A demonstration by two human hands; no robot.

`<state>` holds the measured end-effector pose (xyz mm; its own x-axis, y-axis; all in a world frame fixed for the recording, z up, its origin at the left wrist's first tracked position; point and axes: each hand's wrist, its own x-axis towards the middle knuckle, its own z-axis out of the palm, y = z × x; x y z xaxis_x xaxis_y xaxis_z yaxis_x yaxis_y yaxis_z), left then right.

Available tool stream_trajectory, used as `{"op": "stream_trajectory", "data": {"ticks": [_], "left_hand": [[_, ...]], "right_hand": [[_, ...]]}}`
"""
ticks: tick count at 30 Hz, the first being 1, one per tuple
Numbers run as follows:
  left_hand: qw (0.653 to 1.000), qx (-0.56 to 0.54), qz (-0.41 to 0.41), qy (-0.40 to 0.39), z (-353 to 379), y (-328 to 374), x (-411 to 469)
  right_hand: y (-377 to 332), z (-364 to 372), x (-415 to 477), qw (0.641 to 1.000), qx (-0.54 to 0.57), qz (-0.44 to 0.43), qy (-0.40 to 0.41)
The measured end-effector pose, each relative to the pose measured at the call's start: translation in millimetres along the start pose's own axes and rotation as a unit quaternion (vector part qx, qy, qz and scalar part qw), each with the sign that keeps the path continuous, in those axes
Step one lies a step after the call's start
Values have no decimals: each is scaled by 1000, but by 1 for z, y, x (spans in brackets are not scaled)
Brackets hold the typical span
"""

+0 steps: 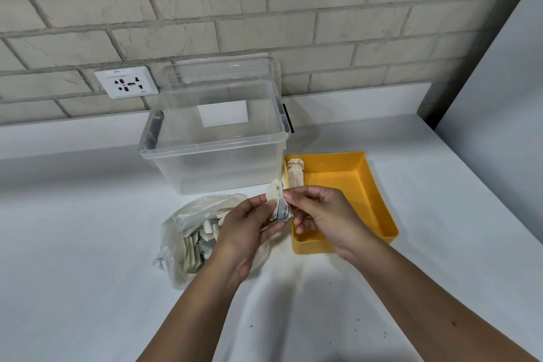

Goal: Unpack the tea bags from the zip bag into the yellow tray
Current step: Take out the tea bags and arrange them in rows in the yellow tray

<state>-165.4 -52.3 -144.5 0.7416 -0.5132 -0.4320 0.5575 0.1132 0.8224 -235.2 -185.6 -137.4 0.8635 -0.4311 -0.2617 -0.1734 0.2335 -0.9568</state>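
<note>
Tea bags, a small bunch of pale paper sachets (277,201), sit pinched between my two hands. My left hand (245,226) grips the bunch from the left with thumb and curled fingers; my right hand (321,214) pinches its right edge at the fingertips. Under the left hand lies the crumpled clear plastic zip bag (188,235), with more sachets inside. Under the right hand stands the rectangular yellow plastic tray (379,194); the held bunch hangs just above its left wall, where a row of upright tea bags (295,175) stands. Behind both, an open clear plastic storage box (214,153) rests on the white counter (73,244), near a white wall socket (126,82)
</note>
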Motion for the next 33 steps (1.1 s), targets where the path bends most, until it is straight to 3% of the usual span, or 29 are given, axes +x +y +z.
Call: {"op": "stream_trajectory", "data": {"ticks": [10,24,28,33], "left_hand": [[1000,-6,3,-8,-1,0,3],[999,23,12,28,-8,3,8],[993,84,70,46,-16,7,10],[990,105,85,51,-21,8,12]], "right_hand": [[0,1,2,992,-101,-65,29],[-6,-16,27,989,-86,-84,83],[3,-43,52,979,-173,-42,99],[25,-54,77,973,-224,41,37]]}}
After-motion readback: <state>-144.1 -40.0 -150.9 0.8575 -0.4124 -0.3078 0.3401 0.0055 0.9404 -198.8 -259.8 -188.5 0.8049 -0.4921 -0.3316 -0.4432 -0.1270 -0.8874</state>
